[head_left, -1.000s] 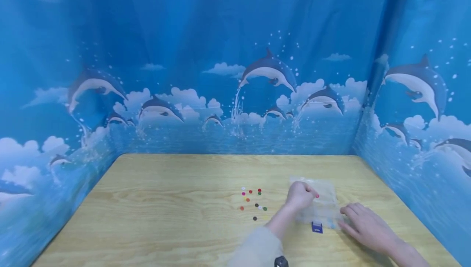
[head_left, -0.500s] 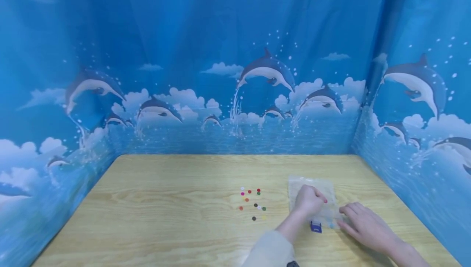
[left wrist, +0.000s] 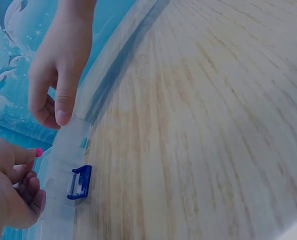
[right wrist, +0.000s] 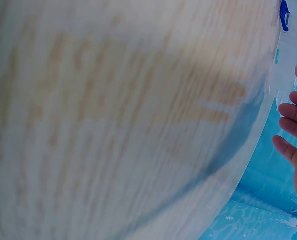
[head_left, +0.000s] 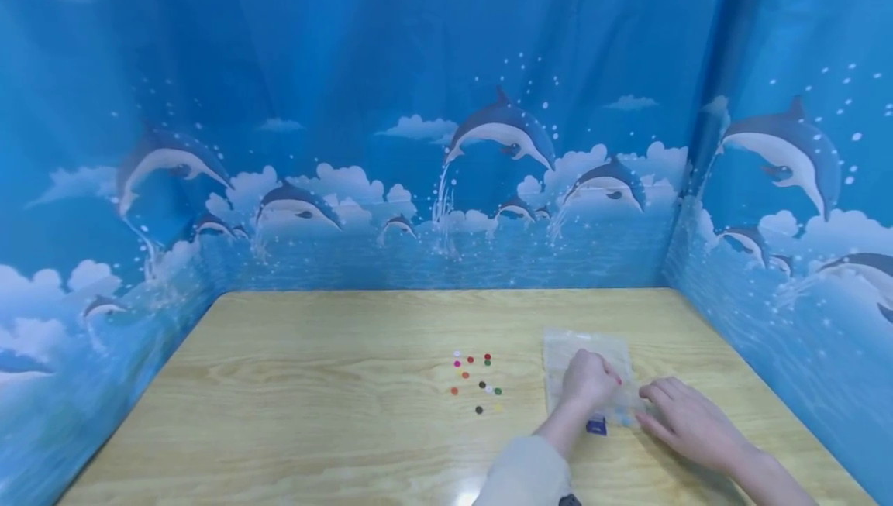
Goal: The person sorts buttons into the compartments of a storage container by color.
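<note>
My left hand [head_left: 588, 380] is over the clear plastic box [head_left: 563, 345] and pinches a small pink button [left wrist: 39, 152] between thumb and fingertips. A dark blue latch [left wrist: 80, 183] sits on the box's near side, with a small teal piece [left wrist: 83, 142] beside it. My right hand [head_left: 691, 422] lies at the box's right edge, fingers loosely bent and holding nothing. The right wrist view shows that hand's spread fingers [right wrist: 288, 127] near the box corner. Part of the box is hidden under my left hand and forearm.
Several small round buttons [head_left: 482, 385] in red, orange, green, black, white, yellow and magenta lie scattered left of the box on the wooden table [head_left: 314, 397]. A blue dolphin-print curtain [head_left: 349, 103] stands around the table's back and sides.
My left hand has moved to the right and slightly nearer across the box, still pinching the pink button. My right hand has stayed by the box's right edge.
</note>
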`<state>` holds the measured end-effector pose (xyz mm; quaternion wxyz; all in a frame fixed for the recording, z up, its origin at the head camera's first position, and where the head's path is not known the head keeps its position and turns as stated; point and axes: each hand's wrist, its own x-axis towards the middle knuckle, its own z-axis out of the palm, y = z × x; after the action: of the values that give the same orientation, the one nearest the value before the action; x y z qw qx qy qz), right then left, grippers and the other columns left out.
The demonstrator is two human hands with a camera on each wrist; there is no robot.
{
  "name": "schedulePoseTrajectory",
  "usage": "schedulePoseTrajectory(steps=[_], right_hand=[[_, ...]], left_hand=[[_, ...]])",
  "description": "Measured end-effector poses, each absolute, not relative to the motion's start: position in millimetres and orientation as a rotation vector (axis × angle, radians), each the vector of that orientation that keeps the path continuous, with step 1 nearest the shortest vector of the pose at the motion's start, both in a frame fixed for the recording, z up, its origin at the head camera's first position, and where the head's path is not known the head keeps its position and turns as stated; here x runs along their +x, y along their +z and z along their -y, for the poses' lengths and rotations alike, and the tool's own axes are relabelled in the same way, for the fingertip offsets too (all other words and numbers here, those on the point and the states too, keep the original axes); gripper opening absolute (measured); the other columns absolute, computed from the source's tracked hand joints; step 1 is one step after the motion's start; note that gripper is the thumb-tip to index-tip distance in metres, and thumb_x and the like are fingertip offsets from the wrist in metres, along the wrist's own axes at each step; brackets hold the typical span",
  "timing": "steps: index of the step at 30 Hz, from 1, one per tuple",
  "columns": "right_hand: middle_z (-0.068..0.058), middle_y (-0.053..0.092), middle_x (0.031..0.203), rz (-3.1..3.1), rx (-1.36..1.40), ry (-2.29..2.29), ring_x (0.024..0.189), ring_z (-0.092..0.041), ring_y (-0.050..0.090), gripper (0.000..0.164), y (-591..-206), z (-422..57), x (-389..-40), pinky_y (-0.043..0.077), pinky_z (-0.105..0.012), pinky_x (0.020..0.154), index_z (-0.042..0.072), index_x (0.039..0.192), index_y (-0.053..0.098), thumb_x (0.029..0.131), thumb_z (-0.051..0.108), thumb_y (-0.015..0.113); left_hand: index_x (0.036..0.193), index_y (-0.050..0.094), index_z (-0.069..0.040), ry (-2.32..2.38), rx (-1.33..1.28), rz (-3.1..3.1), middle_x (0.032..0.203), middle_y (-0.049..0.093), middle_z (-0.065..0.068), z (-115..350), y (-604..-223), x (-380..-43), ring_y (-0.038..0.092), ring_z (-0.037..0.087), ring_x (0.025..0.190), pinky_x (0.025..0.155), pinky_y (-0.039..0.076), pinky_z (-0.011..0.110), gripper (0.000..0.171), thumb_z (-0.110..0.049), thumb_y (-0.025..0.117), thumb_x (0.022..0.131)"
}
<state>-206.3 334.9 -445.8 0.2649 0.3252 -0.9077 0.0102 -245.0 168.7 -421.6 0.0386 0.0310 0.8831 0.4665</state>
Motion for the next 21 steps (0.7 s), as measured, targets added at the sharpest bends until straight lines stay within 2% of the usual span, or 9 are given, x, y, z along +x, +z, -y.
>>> schedulePoseTrajectory(steps=[5,11,17,21], right_hand=[[0.001,0.057,0.089,2.456,0.880,0.031,0.081,-0.018,0.055,0.031,-447.1,-335.2,-207.9,0.049,-0.038,0.070,0.008,0.093,0.062,0.073,0.028,0.074],[0.001,0.057,0.089,2.459,0.870,0.031,0.082,-0.017,0.054,0.031,-446.8,-335.1,-208.2,0.049,-0.039,0.070,0.008,0.093,0.062,0.073,0.028,0.073],[0.000,0.058,0.090,2.468,0.869,0.028,0.083,-0.019,0.055,0.031,-445.7,-334.2,-207.1,0.049,-0.040,0.072,0.007,0.093,0.062,0.073,0.028,0.073],[-0.001,0.058,0.089,2.472,0.865,0.024,0.083,-0.019,0.055,0.030,-445.8,-333.8,-206.4,0.049,-0.040,0.072,0.007,0.093,0.062,0.073,0.027,0.073]], left_hand=[[0.060,0.061,-0.012,1.411,0.113,-2.743,0.074,0.047,-0.005,-171.1,-423.9,-242.5,0.045,0.009,0.063,0.062,0.042,0.023,0.016,-0.012,0.072,0.073],[0.059,0.063,-0.015,1.505,0.051,-2.715,0.070,0.053,-0.007,-174.2,-423.9,-242.2,0.049,0.009,0.061,0.062,0.043,0.023,0.015,-0.009,0.070,0.071],[0.058,0.066,-0.021,1.484,0.040,-2.772,0.071,0.054,-0.009,-177.1,-425.1,-240.4,0.051,0.012,0.074,0.081,0.041,0.028,0.014,-0.016,0.074,0.069],[0.059,0.066,-0.021,1.453,0.036,-2.815,0.070,0.051,-0.008,-177.8,-426.0,-237.8,0.050,0.013,0.074,0.080,0.040,0.028,0.012,-0.018,0.075,0.067]])
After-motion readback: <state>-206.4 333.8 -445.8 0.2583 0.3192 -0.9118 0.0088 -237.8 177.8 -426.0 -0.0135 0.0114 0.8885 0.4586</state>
